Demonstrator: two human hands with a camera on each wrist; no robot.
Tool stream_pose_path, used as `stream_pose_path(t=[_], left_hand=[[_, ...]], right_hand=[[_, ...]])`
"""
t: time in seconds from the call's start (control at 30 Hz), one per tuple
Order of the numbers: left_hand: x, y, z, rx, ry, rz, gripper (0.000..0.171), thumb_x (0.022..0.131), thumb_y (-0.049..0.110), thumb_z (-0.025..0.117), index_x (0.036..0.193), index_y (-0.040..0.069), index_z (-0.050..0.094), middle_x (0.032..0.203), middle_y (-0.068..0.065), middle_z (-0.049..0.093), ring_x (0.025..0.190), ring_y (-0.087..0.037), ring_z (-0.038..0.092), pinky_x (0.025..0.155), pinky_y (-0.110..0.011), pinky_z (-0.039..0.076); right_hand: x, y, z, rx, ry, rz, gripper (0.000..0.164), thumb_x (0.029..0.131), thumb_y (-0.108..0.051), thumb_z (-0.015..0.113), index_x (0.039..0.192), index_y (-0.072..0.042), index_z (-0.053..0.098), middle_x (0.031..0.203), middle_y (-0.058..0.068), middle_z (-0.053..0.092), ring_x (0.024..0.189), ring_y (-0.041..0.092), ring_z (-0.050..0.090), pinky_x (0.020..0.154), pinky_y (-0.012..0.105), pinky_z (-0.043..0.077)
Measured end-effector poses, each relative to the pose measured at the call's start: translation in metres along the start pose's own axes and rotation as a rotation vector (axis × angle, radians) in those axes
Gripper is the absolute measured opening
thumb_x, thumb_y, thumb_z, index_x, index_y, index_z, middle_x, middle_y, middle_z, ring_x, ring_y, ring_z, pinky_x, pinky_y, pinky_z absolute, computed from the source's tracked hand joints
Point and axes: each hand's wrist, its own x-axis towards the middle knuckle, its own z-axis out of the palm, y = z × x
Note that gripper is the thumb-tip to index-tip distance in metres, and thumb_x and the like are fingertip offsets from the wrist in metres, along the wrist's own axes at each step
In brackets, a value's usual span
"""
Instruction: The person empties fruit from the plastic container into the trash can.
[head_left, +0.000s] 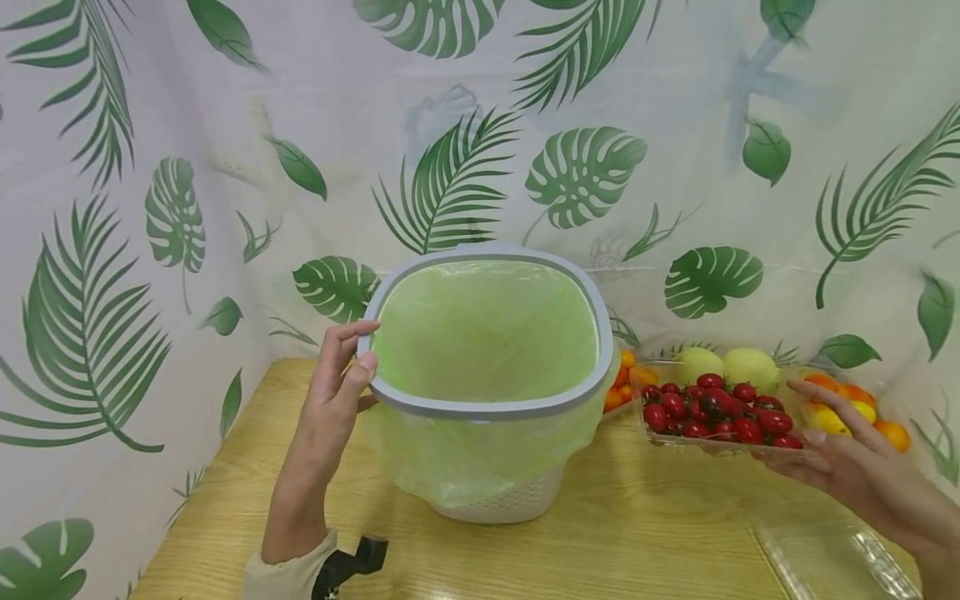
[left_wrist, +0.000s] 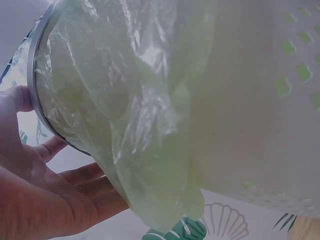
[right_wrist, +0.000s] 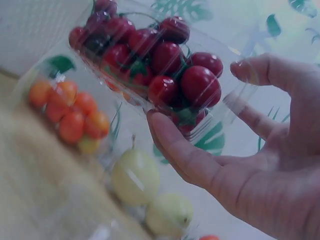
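Observation:
A pale bin point(head_left: 510, 500) with a perforated wall stands on the table, lined with a translucent green bag point(head_left: 480, 458) whose edge hangs over the outside. Its grey ring rim point(head_left: 487, 408) lies over the bag. My left hand point(head_left: 322, 417) pinches this rim at the left side, thumb on one side and fingers on the other. On the right, my right hand point(head_left: 862, 467) grips one end of a clear plastic box point(head_left: 720, 448). Dark red cherry tomatoes point(right_wrist: 165, 65) fill the box, which is held above the table in the right wrist view.
Behind the box sit pale green round fruits point(head_left: 750, 371). Orange fruits point(head_left: 622, 383) lie beside the bin, and orange and yellow ones point(head_left: 892, 435) to the right. A clear plastic lid or tray point(head_left: 832, 550) lies at the front right. A leaf-patterned sheet point(head_left: 585, 175) hangs behind.

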Motion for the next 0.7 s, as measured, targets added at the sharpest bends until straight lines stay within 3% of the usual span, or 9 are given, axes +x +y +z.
stream_pose_path(t=[0.1, 0.3, 0.5, 0.57, 0.63, 0.7], left_hand=[[0.000, -0.001, 0.000, 0.006, 0.004, -0.005, 0.039, 0.108, 0.025, 0.045, 0.146, 0.015, 0.043, 0.150, -0.011, 0.046, 0.112, -0.033, 0.060, 0.094, -0.063, 0.046], [0.000, -0.001, 0.000, 0.013, 0.005, -0.003, 0.038, 0.109, 0.024, 0.044, 0.146, 0.015, 0.043, 0.150, -0.010, 0.046, 0.110, -0.034, 0.061, 0.093, -0.061, 0.048], [0.001, 0.001, 0.001, 0.009, -0.005, 0.002, 0.038, 0.109, 0.023, 0.044, 0.145, 0.014, 0.043, 0.149, -0.011, 0.047, 0.110, -0.033, 0.062, 0.092, -0.059, 0.049], [0.001, 0.001, 0.002, 0.011, -0.006, 0.000, 0.038, 0.109, 0.023, 0.044, 0.145, 0.014, 0.043, 0.149, -0.012, 0.047, 0.109, -0.033, 0.062, 0.092, -0.059, 0.049], [0.000, 0.000, 0.001, 0.020, -0.003, -0.001, 0.038, 0.109, 0.023, 0.044, 0.145, 0.014, 0.043, 0.149, -0.011, 0.047, 0.109, -0.033, 0.063, 0.092, -0.059, 0.049], [-0.001, 0.000, 0.000, 0.025, 0.004, 0.001, 0.038, 0.109, 0.023, 0.044, 0.145, 0.014, 0.043, 0.148, -0.012, 0.048, 0.107, -0.033, 0.063, 0.091, -0.058, 0.050]], right_hand=[[0.005, -0.005, 0.011, -0.017, 0.043, -0.050, 0.060, 0.110, 0.003, 0.018, 0.160, -0.030, 0.019, 0.154, -0.004, -0.016, 0.116, 0.032, 0.068, 0.094, 0.038, 0.055], [0.015, -0.020, 0.029, -0.107, 0.142, -0.102, 0.061, 0.110, 0.004, 0.025, 0.162, -0.026, 0.019, 0.156, 0.009, -0.030, 0.108, 0.029, 0.071, 0.088, 0.039, 0.057], [0.024, -0.030, 0.036, -0.153, 0.169, -0.153, 0.061, 0.110, 0.003, 0.026, 0.163, -0.028, 0.017, 0.157, 0.008, -0.036, 0.106, 0.024, 0.072, 0.084, 0.034, 0.058], [0.026, -0.032, 0.038, -0.157, 0.185, -0.168, 0.061, 0.110, 0.002, 0.026, 0.163, -0.028, 0.016, 0.158, 0.019, -0.021, 0.106, 0.024, 0.072, 0.085, 0.034, 0.058], [0.028, -0.035, 0.040, -0.130, 0.187, -0.185, 0.062, 0.110, 0.004, 0.028, 0.162, -0.027, 0.016, 0.153, 0.023, 0.015, 0.106, 0.026, 0.072, 0.086, 0.036, 0.058], [0.031, -0.036, 0.043, -0.089, 0.192, -0.207, 0.062, 0.109, 0.006, 0.029, 0.162, -0.025, 0.017, 0.122, 0.014, 0.047, 0.105, 0.030, 0.072, 0.087, 0.038, 0.057]])
